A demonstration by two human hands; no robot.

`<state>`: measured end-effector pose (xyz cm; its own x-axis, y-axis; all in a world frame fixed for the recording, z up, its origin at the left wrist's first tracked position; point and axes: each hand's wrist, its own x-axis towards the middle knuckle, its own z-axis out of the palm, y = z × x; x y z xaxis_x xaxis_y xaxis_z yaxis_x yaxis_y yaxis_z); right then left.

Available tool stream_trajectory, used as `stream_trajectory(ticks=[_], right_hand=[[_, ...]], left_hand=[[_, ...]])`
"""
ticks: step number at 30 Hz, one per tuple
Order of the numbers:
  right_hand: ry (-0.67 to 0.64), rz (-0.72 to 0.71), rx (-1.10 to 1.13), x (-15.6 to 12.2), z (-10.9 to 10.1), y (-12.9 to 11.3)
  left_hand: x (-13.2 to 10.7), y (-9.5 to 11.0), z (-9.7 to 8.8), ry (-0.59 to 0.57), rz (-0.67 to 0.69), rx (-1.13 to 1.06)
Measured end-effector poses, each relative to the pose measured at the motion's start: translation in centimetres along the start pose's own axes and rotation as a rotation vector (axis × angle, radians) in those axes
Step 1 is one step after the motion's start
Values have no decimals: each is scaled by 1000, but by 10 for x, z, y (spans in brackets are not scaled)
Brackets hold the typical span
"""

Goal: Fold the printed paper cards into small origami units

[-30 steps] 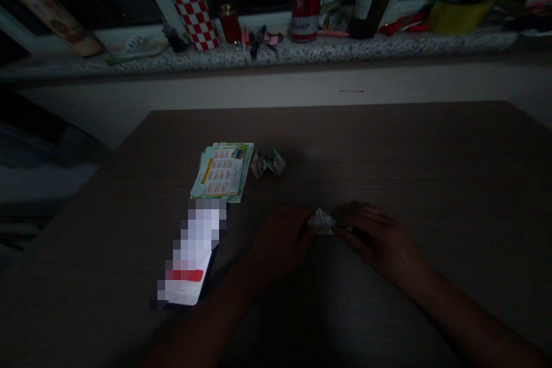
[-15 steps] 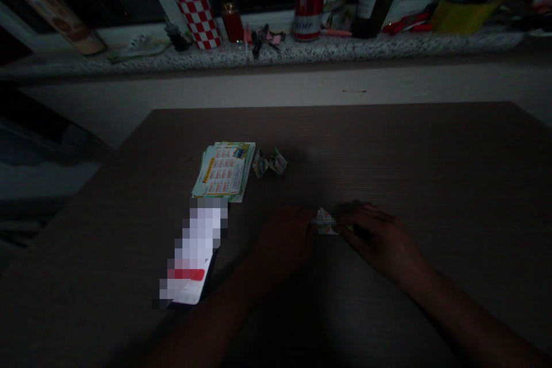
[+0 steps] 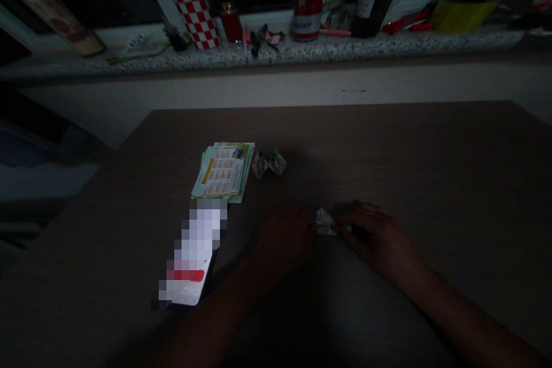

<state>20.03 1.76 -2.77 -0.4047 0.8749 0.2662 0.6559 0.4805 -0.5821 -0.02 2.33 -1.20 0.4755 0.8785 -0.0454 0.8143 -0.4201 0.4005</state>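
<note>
The small folded white-and-green printed paper (image 3: 325, 219) is on the flat, brown, wood-grain table (image 3: 388, 149), right between my two hands. From far off, I see its long side run left to right, with its tip pointing away from me. My bare left hand (image 3: 288, 237) pinches the left end, and my bare right hand (image 3: 380, 236) pinches the right end. Both touch it, so neither is nearer.

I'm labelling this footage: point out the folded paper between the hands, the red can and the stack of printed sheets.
Folded paper (image 3: 325, 222), head view: its exposed middle.
Red can (image 3: 307, 10), head view: middle of its side.
Stack of printed sheets (image 3: 223, 173), head view: its top face.
</note>
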Motion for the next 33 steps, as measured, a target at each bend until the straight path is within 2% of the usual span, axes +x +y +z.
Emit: stream_trajectory(ticks=[9, 20, 33], right_hand=[[-4, -20, -59, -4, 3, -1], [90, -47, -35, -4, 9, -4], [33, 4, -47, 0, 14, -2]], left_hand=[[2, 0, -1, -2, 9, 32], [4, 3, -2, -16, -5, 15], [2, -1, 2, 12, 7, 10]])
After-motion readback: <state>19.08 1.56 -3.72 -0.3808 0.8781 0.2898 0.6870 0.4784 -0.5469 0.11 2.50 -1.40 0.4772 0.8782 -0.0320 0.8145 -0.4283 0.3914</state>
